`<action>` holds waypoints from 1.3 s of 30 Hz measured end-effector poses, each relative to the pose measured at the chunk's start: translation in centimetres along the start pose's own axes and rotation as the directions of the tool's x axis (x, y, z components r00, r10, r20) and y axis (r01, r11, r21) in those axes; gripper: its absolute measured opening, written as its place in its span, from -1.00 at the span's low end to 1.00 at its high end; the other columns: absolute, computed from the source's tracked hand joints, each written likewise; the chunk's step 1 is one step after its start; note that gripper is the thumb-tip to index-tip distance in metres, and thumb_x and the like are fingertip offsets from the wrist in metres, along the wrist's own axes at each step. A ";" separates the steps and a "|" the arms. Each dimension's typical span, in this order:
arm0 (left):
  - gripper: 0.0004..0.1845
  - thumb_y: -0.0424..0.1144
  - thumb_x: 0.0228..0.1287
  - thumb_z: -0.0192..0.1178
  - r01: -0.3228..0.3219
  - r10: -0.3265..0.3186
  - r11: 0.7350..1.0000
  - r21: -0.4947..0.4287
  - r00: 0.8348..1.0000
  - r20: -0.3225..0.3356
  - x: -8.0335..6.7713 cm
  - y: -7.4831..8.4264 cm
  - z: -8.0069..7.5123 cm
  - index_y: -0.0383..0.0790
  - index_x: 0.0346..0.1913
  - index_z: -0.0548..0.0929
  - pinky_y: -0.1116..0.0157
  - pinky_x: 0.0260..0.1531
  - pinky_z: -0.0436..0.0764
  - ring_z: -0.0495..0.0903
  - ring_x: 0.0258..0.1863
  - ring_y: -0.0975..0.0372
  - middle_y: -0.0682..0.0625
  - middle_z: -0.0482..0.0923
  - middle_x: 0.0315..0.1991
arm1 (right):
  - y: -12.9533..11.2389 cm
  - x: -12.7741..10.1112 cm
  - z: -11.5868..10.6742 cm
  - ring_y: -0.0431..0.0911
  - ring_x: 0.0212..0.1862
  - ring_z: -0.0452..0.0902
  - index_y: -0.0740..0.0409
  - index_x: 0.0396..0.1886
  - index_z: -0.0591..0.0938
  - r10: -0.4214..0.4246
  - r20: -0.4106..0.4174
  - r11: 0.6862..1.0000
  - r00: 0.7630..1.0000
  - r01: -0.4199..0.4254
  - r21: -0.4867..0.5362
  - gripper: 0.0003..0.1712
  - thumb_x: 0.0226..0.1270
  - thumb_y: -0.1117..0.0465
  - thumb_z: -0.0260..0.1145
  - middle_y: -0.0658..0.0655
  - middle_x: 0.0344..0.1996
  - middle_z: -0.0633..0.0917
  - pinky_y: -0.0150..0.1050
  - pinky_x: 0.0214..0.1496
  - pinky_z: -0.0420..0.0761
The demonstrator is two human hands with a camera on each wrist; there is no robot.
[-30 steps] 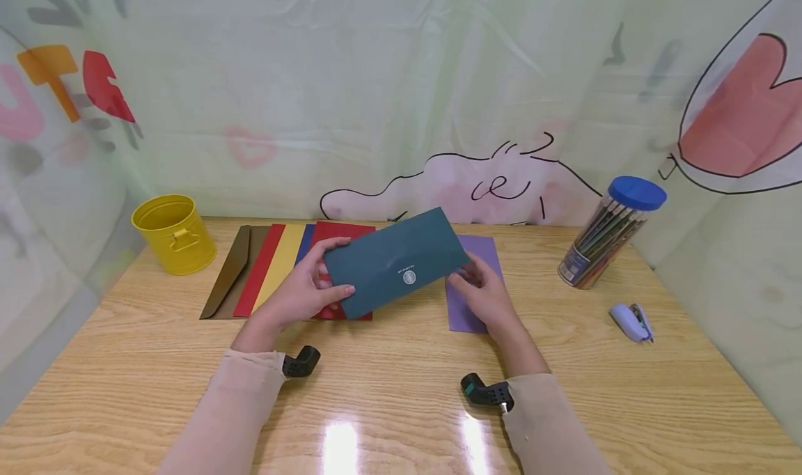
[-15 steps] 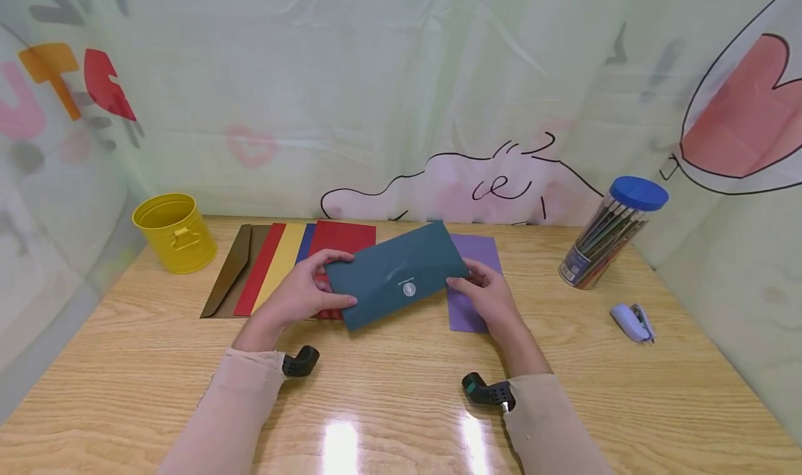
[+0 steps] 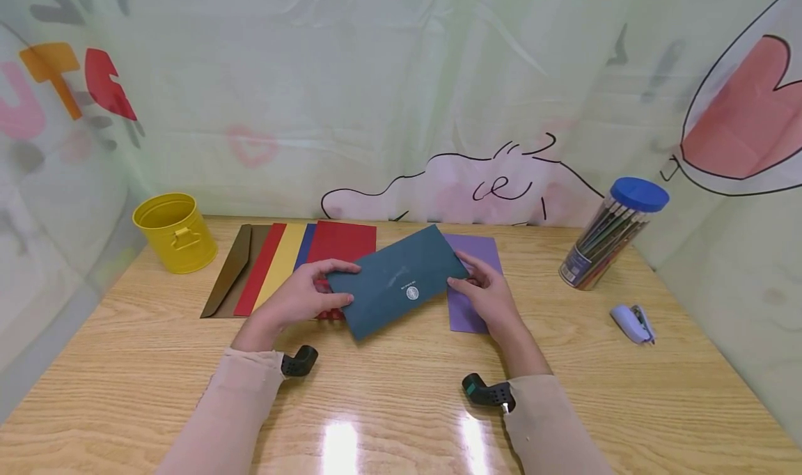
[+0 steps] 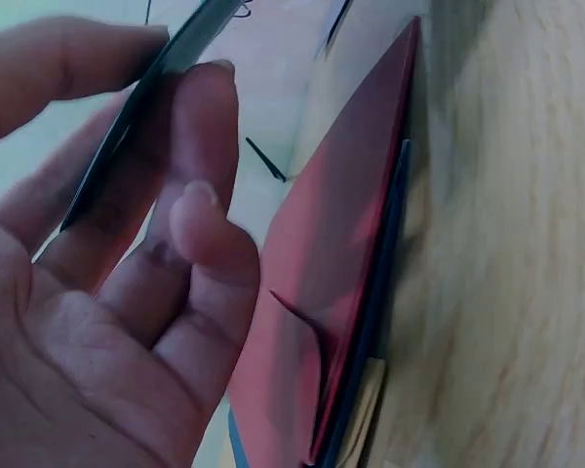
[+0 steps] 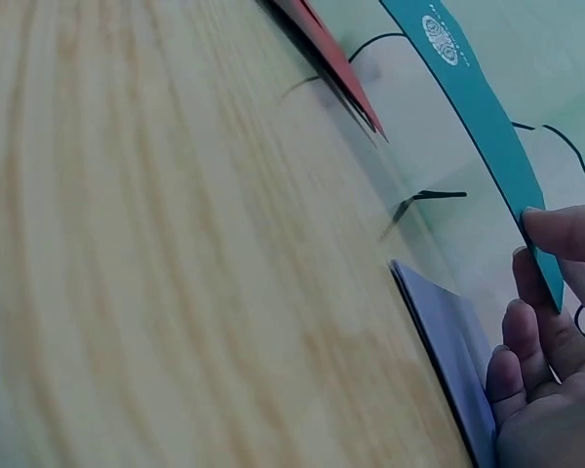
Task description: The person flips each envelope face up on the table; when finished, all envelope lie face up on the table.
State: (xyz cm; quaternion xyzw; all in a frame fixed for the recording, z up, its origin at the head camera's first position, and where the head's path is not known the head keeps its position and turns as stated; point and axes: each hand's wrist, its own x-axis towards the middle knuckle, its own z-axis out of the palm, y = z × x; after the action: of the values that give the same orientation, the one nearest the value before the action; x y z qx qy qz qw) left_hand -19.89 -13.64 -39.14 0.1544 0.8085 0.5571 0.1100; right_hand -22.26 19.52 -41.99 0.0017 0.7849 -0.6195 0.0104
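Note:
A dark teal envelope (image 3: 401,273) with a small white round emblem is held tilted above the table between both hands. At its left end my left hand (image 3: 303,290) pinches it, thumb on the near face and other fingers behind. My right hand (image 3: 489,290) pinches the right end near a corner. In the left wrist view the envelope (image 4: 141,102) shows almost edge-on, between thumb and fingers. The right wrist view has the envelope (image 5: 483,127) off the table, above a purple envelope (image 3: 466,315). Under the left hand lies a red envelope (image 3: 351,237), partly hidden.
Left of the red envelope, blue, yellow (image 3: 280,266), red and brown (image 3: 225,280) envelopes overlap in a row. A yellow bucket (image 3: 182,242) stands at the back left. On the right are a clear tub of pencils (image 3: 595,245) with a blue lid and a lilac stapler (image 3: 631,323).
The teal envelope has come down and slightly nearer, its lower left corner dropping most. Both hands keep their hold; the left fingers have lowered a little with it.

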 end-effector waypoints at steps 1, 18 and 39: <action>-0.48 -0.28 0.19 0.47 -0.006 0.006 1.000 0.015 1.000 0.020 0.0 0.0 0.0 -0.07 0.25 0.64 0.16 -0.23 0.64 0.65 -0.18 0.05 -0.12 0.50 0.23 | 0.0 0.0 0.0 -0.03 -0.06 0.39 -0.02 0.47 0.46 -0.001 -0.001 1.000 1.000 0.001 -0.007 -0.31 0.36 0.29 0.40 0.19 0.02 0.57 -0.17 0.06 0.33; -0.39 -0.11 0.03 0.59 0.090 -0.086 0.980 0.177 0.996 -0.030 0.1 0.0 0.5 0.10 0.21 0.67 0.02 0.14 0.53 0.33 0.35 -0.07 -0.07 0.41 0.34 | 0.1 0.0 0.0 0.05 0.16 0.42 0.16 0.49 0.37 -0.010 -0.025 0.999 1.000 0.009 -0.032 -0.28 0.37 0.28 0.38 0.25 0.25 0.53 -0.07 0.25 0.30; -0.30 0.04 0.15 0.48 0.146 -0.067 0.868 0.475 0.982 -0.178 0.7 0.0 1.5 -0.06 0.35 0.54 0.18 -0.34 0.54 0.53 -0.31 0.13 -0.05 0.54 -0.34 | -0.8 -0.5 0.7 0.09 0.22 0.42 0.24 0.38 0.49 0.012 0.060 0.999 0.998 -0.010 -0.031 -0.40 0.35 0.31 0.36 0.28 0.17 0.58 -0.03 0.33 0.29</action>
State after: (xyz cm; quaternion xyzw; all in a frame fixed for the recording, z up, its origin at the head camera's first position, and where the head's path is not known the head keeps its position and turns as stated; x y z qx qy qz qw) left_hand -20.01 -12.10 -39.65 0.0883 0.9358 0.3396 0.0350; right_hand -21.80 18.70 -41.36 -0.0130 0.7936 -0.6071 0.0374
